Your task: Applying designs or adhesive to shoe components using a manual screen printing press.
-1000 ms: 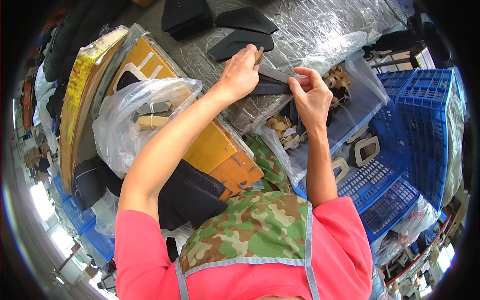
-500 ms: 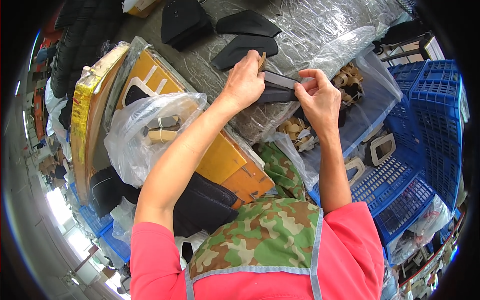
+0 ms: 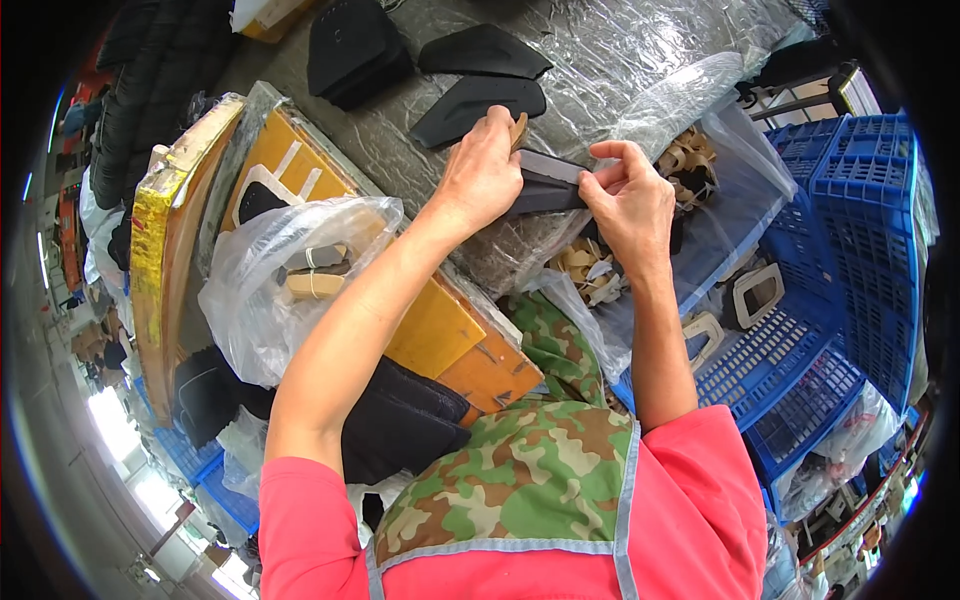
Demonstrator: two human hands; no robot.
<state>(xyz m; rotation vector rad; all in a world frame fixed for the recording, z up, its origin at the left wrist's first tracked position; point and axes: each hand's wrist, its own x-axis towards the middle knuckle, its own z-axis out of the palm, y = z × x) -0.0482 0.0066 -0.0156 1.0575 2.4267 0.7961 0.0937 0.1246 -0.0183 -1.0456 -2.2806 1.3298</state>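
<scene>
Over a foil-covered desk (image 3: 640, 50), both hands hold a flat dark-grey leather-like piece (image 3: 548, 185) between them. The left hand (image 3: 482, 170) is closed around its left end together with a small tan wooden tool (image 3: 518, 130). The right hand (image 3: 628, 200) pinches its right end between thumb and forefinger.

Top: short-sleeved shirt (image 3: 690, 500), coral pink | Overlay: apron bib (image 3: 510, 480), camouflage print in green, brown and tan | Bib edging: grey binding tape (image 3: 627, 500) | Forearms: bare, uncovered | Hands: no gloves fitted
</scene>
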